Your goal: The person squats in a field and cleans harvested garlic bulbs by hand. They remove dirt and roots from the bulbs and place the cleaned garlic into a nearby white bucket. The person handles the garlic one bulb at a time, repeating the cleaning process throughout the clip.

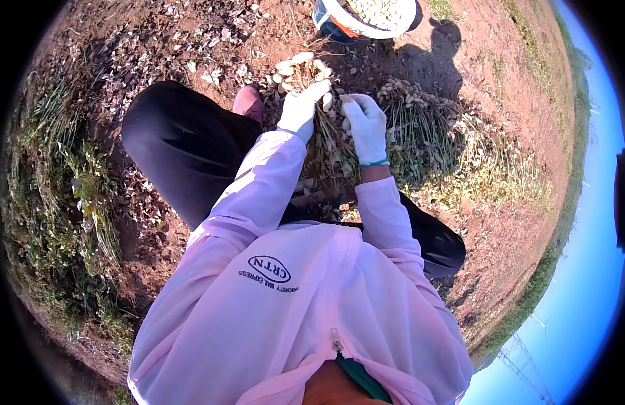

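My left hand (298,114), in a white knit glove, grips a bunch of uprooted peanut plants (330,147) just below the roots. Pale peanut pods (287,70) cluster above and around its fingers, while the leafy stems hang toward my lap. Close on the right, my right hand (367,126) wears a matching glove with a green cuff edge. Its fingers are bent together beside the bunch; whether a pod sits between the fingertips is unclear. Beyond the bunch stands a bucket (378,34) of peanut pods (375,11), cut off by the upper picture edge.
More peanut plants (424,144) lie to the right, their pods (406,93) toward the bucket side. A heap of green plants (54,217) spreads along the left. My bent legs (191,152) flank the work area. Dry leaves litter the reddish soil (505,91).
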